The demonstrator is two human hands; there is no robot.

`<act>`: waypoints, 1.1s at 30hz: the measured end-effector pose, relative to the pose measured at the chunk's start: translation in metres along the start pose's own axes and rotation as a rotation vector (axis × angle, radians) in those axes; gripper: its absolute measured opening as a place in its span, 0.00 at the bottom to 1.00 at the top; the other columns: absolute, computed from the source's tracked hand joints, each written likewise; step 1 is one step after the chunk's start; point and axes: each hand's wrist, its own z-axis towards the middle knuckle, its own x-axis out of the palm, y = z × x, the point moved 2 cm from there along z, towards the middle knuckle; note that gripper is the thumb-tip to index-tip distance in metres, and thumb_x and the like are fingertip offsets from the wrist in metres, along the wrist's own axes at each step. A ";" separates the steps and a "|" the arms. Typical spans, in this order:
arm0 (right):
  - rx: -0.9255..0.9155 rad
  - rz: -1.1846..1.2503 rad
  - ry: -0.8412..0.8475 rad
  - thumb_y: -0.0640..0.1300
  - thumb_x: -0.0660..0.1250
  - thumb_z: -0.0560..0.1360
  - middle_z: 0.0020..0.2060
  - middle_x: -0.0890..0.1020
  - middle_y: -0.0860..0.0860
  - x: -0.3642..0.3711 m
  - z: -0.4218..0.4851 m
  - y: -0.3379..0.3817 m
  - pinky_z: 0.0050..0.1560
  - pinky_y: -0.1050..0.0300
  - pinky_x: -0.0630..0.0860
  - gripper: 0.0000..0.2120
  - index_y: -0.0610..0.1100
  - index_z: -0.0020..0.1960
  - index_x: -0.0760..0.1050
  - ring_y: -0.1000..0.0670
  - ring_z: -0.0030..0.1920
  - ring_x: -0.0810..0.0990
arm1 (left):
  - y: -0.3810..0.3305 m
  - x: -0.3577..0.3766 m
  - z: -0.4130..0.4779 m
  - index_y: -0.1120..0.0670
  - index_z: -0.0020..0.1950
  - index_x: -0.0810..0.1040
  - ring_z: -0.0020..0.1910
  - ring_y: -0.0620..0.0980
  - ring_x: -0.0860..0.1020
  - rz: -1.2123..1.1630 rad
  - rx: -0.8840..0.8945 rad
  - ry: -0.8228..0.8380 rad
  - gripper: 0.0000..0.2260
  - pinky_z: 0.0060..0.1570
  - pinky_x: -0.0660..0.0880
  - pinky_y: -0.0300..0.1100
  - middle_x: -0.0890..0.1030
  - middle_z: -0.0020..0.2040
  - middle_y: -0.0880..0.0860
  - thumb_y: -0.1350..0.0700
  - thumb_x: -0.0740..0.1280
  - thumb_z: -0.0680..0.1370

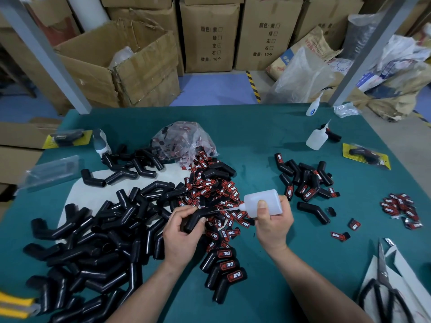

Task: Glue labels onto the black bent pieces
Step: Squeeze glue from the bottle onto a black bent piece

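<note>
Two hands meet over the green table (256,136). The left hand (179,231) is wrapped round the lower leg of one black bent piece (200,216), fingers and thumb curled about it, and the other leg pokes out to the right. The right hand (272,226) grasps a white glue bottle (263,201) lying sideways, thumb on its side, with the thin nozzle (229,209) pointing at or just touching that free leg. Whether any glue has come out is too small to tell. The piece looks like a light, hollow sleeve of rubber or plastic with a smooth, slightly shiny skin, so it would probably turn or slip under a loose hold. Taking it by one leg close to the bend, as here, leaves the other leg bare for a label. Loose red-and-black labels (217,190) lie heaped just beyond the hands; they look thin and floppy, best pinched by an edge. Unlabelled pieces (93,241) are piled at the left, and labelled ones (225,264) lie between the wrists. Scissors (382,283) rest at the near right.
</note>
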 end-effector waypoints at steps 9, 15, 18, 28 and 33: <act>-0.008 0.019 0.014 0.57 0.68 0.70 0.34 0.79 0.59 0.002 -0.003 -0.002 0.29 0.57 0.71 0.08 0.56 0.43 0.72 0.59 0.31 0.75 | 0.003 0.000 -0.001 0.47 0.53 0.81 0.55 0.51 0.82 0.018 0.000 0.004 0.10 0.58 0.79 0.45 0.82 0.54 0.47 0.51 0.74 0.73; -0.036 0.007 0.017 0.57 0.68 0.70 0.34 0.79 0.60 0.002 -0.003 -0.003 0.29 0.63 0.70 0.09 0.54 0.43 0.70 0.60 0.31 0.75 | 0.003 0.000 -0.001 0.47 0.53 0.80 0.55 0.52 0.82 0.059 0.013 0.019 0.11 0.57 0.80 0.51 0.81 0.54 0.46 0.56 0.76 0.73; -0.061 -0.008 0.010 0.56 0.68 0.71 0.33 0.78 0.59 0.001 -0.001 -0.002 0.29 0.64 0.70 0.08 0.55 0.43 0.70 0.60 0.31 0.75 | 0.003 -0.001 -0.001 0.45 0.53 0.80 0.55 0.52 0.82 0.046 0.009 0.010 0.10 0.57 0.79 0.49 0.81 0.54 0.45 0.52 0.75 0.73; -0.051 0.023 0.019 0.55 0.68 0.71 0.33 0.79 0.61 0.003 -0.005 -0.003 0.28 0.64 0.70 0.08 0.54 0.43 0.70 0.62 0.30 0.75 | 0.004 0.001 -0.002 0.53 0.53 0.82 0.55 0.52 0.82 0.096 0.054 0.019 0.11 0.56 0.80 0.58 0.81 0.54 0.46 0.56 0.76 0.73; -0.054 0.021 0.012 0.55 0.68 0.71 0.33 0.79 0.60 0.002 -0.003 -0.003 0.28 0.62 0.71 0.08 0.54 0.44 0.70 0.61 0.31 0.76 | 0.005 0.002 -0.002 0.53 0.53 0.82 0.55 0.51 0.82 0.094 0.053 0.017 0.11 0.55 0.80 0.60 0.81 0.55 0.44 0.59 0.76 0.72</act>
